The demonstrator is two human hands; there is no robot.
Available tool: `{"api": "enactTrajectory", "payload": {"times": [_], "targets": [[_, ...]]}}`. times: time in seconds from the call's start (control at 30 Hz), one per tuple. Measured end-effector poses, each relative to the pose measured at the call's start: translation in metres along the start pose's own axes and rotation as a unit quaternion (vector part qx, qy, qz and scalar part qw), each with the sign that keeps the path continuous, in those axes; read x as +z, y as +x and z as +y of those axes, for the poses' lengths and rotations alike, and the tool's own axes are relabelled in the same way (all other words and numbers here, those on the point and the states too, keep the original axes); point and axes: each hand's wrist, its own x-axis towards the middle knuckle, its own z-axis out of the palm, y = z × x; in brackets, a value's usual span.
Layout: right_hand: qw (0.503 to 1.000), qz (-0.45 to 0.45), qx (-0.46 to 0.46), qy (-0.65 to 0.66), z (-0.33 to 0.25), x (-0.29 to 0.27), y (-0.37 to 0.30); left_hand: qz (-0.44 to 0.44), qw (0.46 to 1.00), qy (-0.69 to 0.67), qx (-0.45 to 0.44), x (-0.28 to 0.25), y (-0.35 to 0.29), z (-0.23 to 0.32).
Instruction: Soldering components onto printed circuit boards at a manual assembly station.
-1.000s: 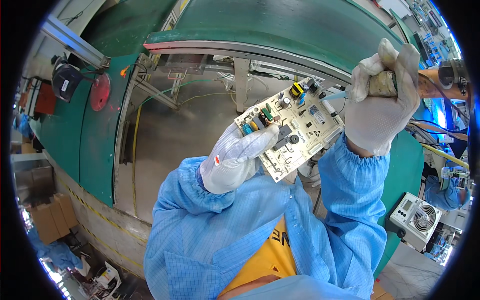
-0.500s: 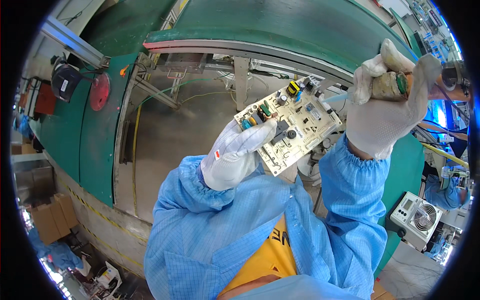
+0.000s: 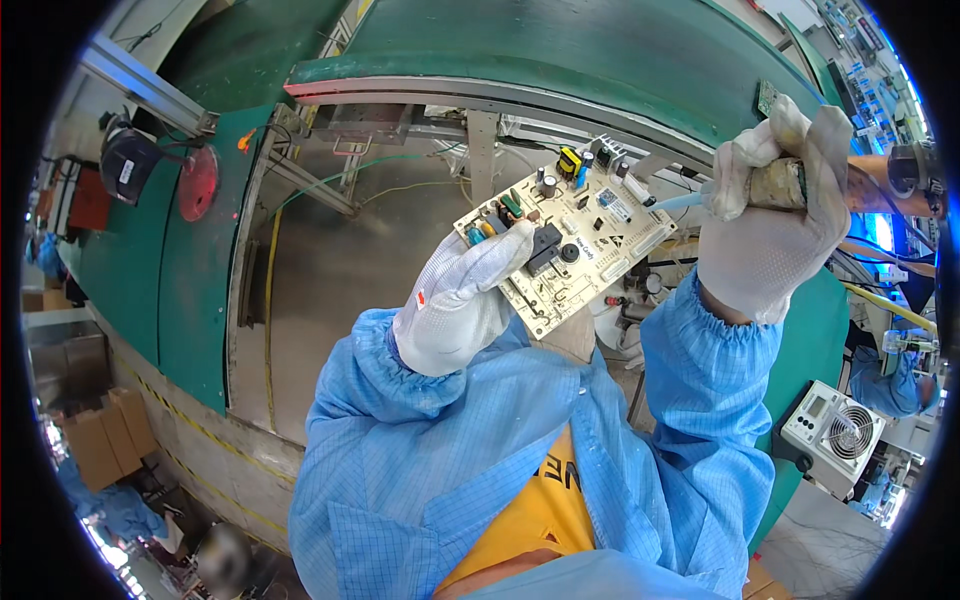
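Note:
My left hand (image 3: pixel 455 295), in a white glove, grips a cream circuit board (image 3: pixel 600 240) by its left edge, the thumb on top near a black relay. The board is tilted in front of my chest, its component side up. My right hand (image 3: pixel 765 215), gloved in white, is closed round the tape-wrapped handle of a tool (image 3: pixel 777 186). A pale blue tip (image 3: pixel 682 201) sticks out from the fist toward the board's right edge. Whether the tip touches the board I cannot tell.
A green conveyor (image 3: pixel 560 50) with a metal edge runs across the far side, a small circuit board (image 3: pixel 766 97) on it. At the left a green bench (image 3: pixel 130 270) carries a red disc (image 3: pixel 199 184). A white fan unit (image 3: pixel 832 437) stands at the lower right.
The circuit board and my left hand have shifted slightly left and up. My right hand has dropped a little. A small board now shows on the conveyor beyond it.

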Motion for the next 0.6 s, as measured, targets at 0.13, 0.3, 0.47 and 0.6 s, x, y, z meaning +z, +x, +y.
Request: {"api": "enactTrajectory", "payload": {"times": [0.13, 0.3, 0.47, 0.6], "targets": [[0.977, -0.042, -0.079, -0.196, 0.001, -0.008, 0.001, 0.005, 1.000, -0.012, 0.007, -0.001, 0.000, -0.002], [0.997, -0.018, -0.002, -0.073, -0.010, -0.003, 0.005, -0.008, 1.000, -0.001, 0.003, 0.005, 0.002, 0.001], [0.991, 0.008, 0.099, 0.085, -0.026, 0.006, 0.015, -0.022, 1.000, 0.009, -0.009, -0.001, 0.012, 0.007], [0.951, 0.001, 0.159, 0.265, -0.025, 0.000, 0.017, -0.077, 0.993, 0.077, 0.039, -0.003, 0.031, 0.028]]}}
